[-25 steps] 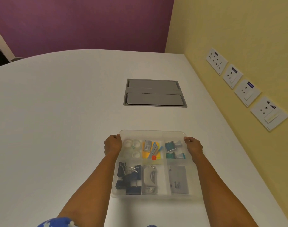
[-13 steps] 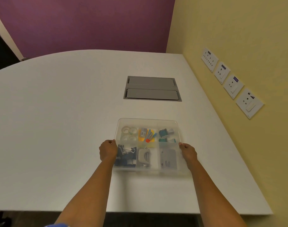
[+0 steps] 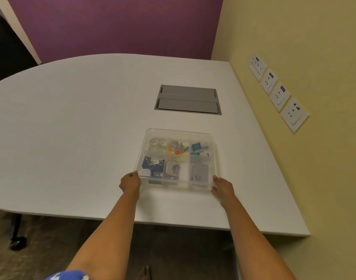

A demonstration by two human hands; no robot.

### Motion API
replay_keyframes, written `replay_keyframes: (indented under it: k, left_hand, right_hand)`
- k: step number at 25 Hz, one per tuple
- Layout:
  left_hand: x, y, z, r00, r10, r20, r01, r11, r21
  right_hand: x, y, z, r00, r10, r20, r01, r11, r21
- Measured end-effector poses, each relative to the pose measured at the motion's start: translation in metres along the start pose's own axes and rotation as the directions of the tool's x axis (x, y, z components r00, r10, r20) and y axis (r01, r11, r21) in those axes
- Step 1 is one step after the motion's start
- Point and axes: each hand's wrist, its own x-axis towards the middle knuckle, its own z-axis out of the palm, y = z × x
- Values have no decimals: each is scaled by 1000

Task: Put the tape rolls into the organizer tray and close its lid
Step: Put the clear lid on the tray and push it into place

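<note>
The clear organizer tray (image 3: 213, 150) lies on the white table with its transparent lid (image 3: 179, 132) lying over it. Clear tape rolls (image 3: 158, 142) sit in the far left compartment, seen through the lid. My left hand (image 3: 130, 182) pinches the tray's near left corner, thumb on top of the lid. At the near right corner, my right hand (image 3: 222, 187) holds on with its thumb on the lid edge and its fingers down the side. Other compartments hold binder clips (image 3: 152, 165), coloured pins, a stapler and small boxes.
A grey cable hatch (image 3: 187, 99) is set into the white table (image 3: 72, 128) beyond the tray. The yellow wall with several socket plates (image 3: 278, 91) runs along the right. The table's front edge is close behind my wrists, with a table leg and caster at lower left.
Both hands have slid along the tray's sides from its far corners to its near corners. The view has pulled back, so the table's front edge and the floor now show.
</note>
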Motion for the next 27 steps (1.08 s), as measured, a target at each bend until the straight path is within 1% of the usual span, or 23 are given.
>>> replay_keyframes:
  k: [3, 8, 10, 12, 15, 17, 18, 20, 22, 23, 25, 27]
  left_hand:
    - [3, -1, -2, 999, -34, 23, 35, 998, -57]
    - [8, -1, -5, 998, -46, 41, 50, 994, -96]
    - [10, 0, -6, 999, -41, 34, 43, 996, -77]
    - [10, 2, -5, 999, -43, 15, 44, 997, -56]
    - [4, 9, -1, 1000, 6, -22, -5, 999, 33]
    - [1, 13, 2, 994, 103, -24, -98, 983, 157]
    - [0, 14, 3, 985, 170, -3, -165, 962, 220]
    - [0, 17, 7, 944, 322, 66, -324, 881, 343]
    - [1, 21, 13, 870, 472, 142, -477, 736, 480]
    - [2, 23, 17, 826, 533, 186, -539, 646, 540]
    - [8, 27, 25, 753, 600, 270, -616, 498, 611]
    - [20, 32, 33, 726, 601, 334, -645, 429, 632]
  right_hand:
    - [0, 1, 2, 1000, -12, 0, 12, 999, 34]
    - [1, 3, 2, 999, -34, -13, 35, 999, 27]
    - [2, 2, 3, 997, -62, -38, 60, 997, -49]
    - [1, 1, 4, 993, -101, -63, 89, 981, -170]
    - [3, 0, 4, 986, -147, -74, 123, 957, -263]
    - [3, -2, 2, 988, -145, -50, 125, 951, -281]
    - [2, -2, 1, 989, -144, -28, 130, 950, -285]
    - [0, -6, 1, 982, -188, 25, 186, 925, -331]
    - [2, -10, 7, 955, -291, 62, 288, 853, -434]
    - [5, -13, 12, 934, -350, 76, 339, 793, -507]
    - [11, -18, 23, 891, -440, 116, 396, 624, -674]
    - [22, -26, 34, 870, -469, 151, 395, 481, -783]
